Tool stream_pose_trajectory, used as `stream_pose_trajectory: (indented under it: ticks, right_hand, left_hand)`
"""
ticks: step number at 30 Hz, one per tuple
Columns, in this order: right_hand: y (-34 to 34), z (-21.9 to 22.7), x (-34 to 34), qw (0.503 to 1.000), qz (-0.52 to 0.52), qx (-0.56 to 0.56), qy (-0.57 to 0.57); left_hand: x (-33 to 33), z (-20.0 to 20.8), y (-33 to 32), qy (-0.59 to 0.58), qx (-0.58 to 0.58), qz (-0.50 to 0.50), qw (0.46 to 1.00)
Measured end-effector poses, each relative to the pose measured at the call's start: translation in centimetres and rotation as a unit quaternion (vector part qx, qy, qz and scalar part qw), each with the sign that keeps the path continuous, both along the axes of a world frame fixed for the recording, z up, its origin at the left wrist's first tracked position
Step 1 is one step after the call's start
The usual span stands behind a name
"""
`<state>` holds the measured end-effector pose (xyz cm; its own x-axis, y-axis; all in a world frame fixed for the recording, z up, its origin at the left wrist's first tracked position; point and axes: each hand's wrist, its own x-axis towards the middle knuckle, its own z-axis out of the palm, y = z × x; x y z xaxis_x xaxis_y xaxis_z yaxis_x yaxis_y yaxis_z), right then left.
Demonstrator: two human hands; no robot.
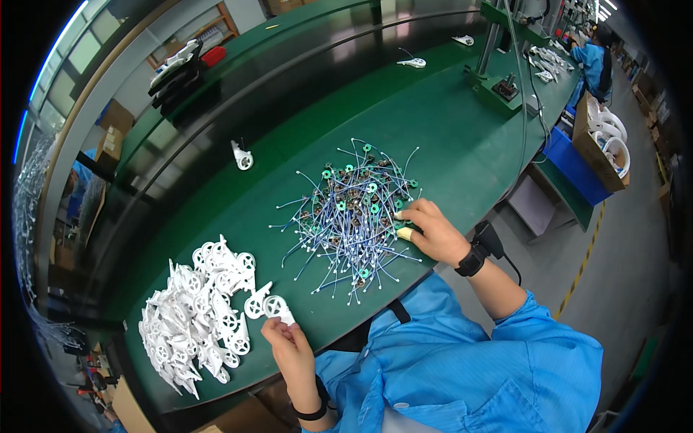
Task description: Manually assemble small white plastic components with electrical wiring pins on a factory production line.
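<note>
My left hand (pixel 290 351) is closed on a white plastic part (pixel 276 307) with a round spoked end, held just above the table's near edge. Another white part lies right beside it. To the left spreads a heap of the same white parts (pixel 193 307). My right hand (pixel 437 235) reaches the right edge of a pile of wired coils (pixel 354 216), small green-and-copper rings with blue-white leads. Yellow covers the thumb tip. Thumb and forefinger are apart around the pile's edge; whether they touch a coil there is hard to see.
On the green table (pixel 440 137), single white parts lie at the back, one of them (pixel 243 156) behind the heap. A green bench press (pixel 503 79) stands at the far right. Beyond it are a blue bin (pixel 575 167), a carton of white rings, and a seated co-worker (pixel 593 65).
</note>
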<state>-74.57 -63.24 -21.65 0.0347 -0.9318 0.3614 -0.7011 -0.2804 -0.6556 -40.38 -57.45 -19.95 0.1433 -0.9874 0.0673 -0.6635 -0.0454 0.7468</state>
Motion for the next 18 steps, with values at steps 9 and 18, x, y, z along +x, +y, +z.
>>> stream_pose_trajectory:
  ticks: [9,18]
  right_hand:
    - [1.4,2.2,1.0,0.986,0.009,0.079,-0.144]
    - [1.7,2.1,3.1,0.796,0.030,0.267,-0.542]
  left_hand:
    - [-3.0,1.0,0.3,0.361,-0.007,-0.030,0.932]
    - [-2.5,1.0,-0.1,0.531,0.097,-0.047,0.841]
